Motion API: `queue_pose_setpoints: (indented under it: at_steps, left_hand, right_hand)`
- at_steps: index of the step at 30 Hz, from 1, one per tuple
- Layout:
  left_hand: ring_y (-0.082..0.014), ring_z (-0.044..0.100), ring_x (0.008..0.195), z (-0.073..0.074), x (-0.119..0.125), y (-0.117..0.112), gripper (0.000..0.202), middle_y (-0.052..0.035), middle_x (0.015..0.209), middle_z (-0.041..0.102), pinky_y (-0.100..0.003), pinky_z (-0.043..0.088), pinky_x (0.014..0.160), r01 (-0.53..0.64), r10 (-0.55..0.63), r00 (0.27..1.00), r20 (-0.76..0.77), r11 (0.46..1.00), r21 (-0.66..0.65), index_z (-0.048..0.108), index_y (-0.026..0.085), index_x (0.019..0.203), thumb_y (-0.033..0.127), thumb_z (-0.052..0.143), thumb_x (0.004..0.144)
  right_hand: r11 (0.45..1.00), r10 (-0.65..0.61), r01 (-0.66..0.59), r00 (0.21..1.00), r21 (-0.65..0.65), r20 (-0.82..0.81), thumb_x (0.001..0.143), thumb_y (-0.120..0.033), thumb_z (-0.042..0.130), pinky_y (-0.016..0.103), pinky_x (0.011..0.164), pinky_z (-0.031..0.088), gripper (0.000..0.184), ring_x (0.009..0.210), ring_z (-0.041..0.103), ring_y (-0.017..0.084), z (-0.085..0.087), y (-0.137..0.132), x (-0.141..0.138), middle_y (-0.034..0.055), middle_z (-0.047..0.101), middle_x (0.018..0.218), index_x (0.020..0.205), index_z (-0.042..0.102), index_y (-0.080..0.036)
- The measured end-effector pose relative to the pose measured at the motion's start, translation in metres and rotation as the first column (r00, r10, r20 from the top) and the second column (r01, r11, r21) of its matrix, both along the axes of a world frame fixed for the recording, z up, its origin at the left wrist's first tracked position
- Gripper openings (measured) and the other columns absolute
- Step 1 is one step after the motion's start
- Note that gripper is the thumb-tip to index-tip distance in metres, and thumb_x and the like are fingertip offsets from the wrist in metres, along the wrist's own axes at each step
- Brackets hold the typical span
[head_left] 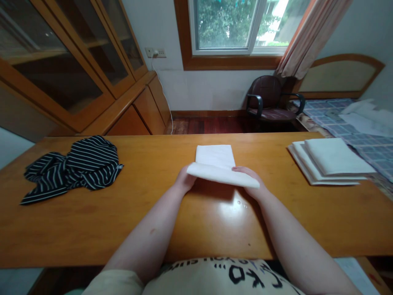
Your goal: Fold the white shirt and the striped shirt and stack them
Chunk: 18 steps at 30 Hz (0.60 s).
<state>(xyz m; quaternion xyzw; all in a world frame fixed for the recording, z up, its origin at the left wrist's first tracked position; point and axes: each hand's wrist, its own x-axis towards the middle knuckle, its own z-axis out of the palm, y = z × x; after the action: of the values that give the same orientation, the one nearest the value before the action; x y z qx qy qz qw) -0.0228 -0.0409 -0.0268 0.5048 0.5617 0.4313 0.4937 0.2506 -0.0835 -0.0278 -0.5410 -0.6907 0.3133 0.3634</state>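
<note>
A folded white cloth (215,156) lies in the middle of the table, its near part raised toward me as a thick, slightly tilted roll-like edge. My left hand (185,179) grips the left end of that raised part, with most fingers hidden beneath it. At the right end, my right hand (252,177) is closed around the same cloth, fingers along its far side. Off to the right sits a stack of folded white cloths (336,157). A crumpled black cloth with white stripes (92,162) lies on the left, apart from both hands.
The wooden table (135,221) spans the view. Beyond it stand a glass-fronted cabinet (107,96) on the left, a brown armchair (268,96) under the window (227,24), and a bed with a checked cover (331,116) on the right. A white cable (166,98) hangs from the wall socket.
</note>
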Motion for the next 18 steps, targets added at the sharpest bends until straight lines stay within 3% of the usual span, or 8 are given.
queue_pose_setpoints:
  at_steps: [4,8,12,18]
  left_hand:
    - [-0.0255,0.063,0.094,0.005,-0.004,-0.003,0.034,-0.0052,0.096,0.071,-0.035,0.05,0.08,0.134,-0.125,0.984,-0.123,0.988,0.071,0.065,0.016,0.089,0.046,0.06,0.075]
    - [-0.0231,0.065,0.088,0.012,-0.001,-0.004,0.042,-0.0058,0.098,0.071,-0.032,0.051,0.073,0.26,-0.25,0.941,-0.228,0.965,0.017,0.063,0.017,0.101,0.036,0.074,0.065]
    - [-0.0239,0.065,0.086,0.013,0.0,-0.002,0.037,-0.0052,0.096,0.072,-0.031,0.05,0.071,0.218,-0.206,0.908,-0.364,0.976,-0.008,0.065,0.019,0.093,0.031,0.077,0.061]
    - [-0.0229,0.066,0.086,0.009,-0.004,0.002,0.024,-0.0065,0.093,0.072,-0.032,0.049,0.076,0.226,-0.194,0.91,-0.365,0.973,0.047,0.066,0.016,0.092,0.03,0.066,0.072]
  right_hand:
    - [0.981,-0.142,0.157,0.981,-0.116,0.131,0.08,-0.037,0.057,0.039,0.083,0.047,0.029,0.098,0.062,0.028,0.004,-0.001,-0.006,0.0106,0.07,0.103,0.098,0.069,-0.017]
    - [0.976,-0.158,0.181,0.97,-0.118,0.183,0.084,-0.037,0.052,0.036,0.078,0.046,0.028,0.092,0.063,0.027,0.008,-0.001,-0.01,0.0114,0.071,0.097,0.089,0.07,-0.016]
    - [0.977,-0.18,0.201,0.958,-0.077,0.223,0.085,-0.039,0.051,0.035,0.076,0.045,0.03,0.092,0.062,0.027,0.008,-0.001,-0.011,0.0125,0.07,0.096,0.086,0.07,-0.016]
    - [0.981,-0.176,0.189,0.958,-0.035,0.227,0.087,-0.04,0.048,0.031,0.075,0.042,0.03,0.087,0.06,0.023,0.009,0.002,-0.012,0.01,0.068,0.092,0.085,0.066,-0.017]
